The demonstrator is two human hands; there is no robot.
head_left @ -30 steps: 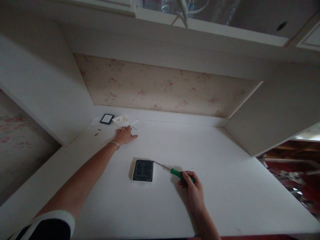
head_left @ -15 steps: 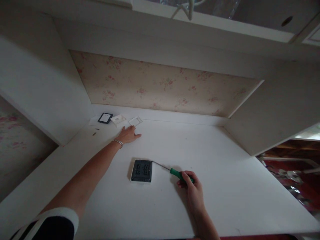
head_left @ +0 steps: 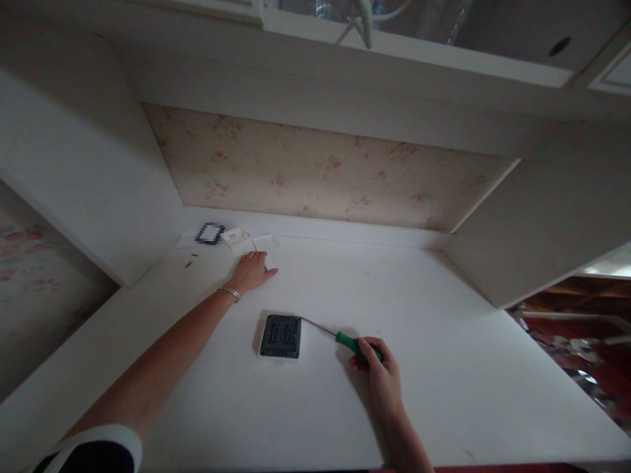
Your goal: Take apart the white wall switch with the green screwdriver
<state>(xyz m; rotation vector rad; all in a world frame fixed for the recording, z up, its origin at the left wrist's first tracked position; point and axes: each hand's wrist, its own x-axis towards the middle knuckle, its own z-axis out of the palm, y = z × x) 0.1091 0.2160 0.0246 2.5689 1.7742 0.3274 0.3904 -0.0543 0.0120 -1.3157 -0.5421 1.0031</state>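
My left hand reaches to the back left of the white counter, its thumb and fingers closed about the near edge of a thin white plastic frame; part of the frame is hidden by the fingers. My right hand is wrapped round the green handle of a screwdriver. The screwdriver's thin shaft points left, and its tip meets the upper right corner of a square wall socket panel. That panel lies with its dark, moulded side up and a white rim showing below.
Left of the frame lie a white plastic piece and a dark-edged square piece. Two small dark screws rest nearby. Cabinet sides stand left and right, with a shelf overhead and a cable hanging from it.
My left hand has drawn back slightly and its thumb and fingers have closed on the white frame, which has shifted. The right hand, screwdriver and panel stay put.
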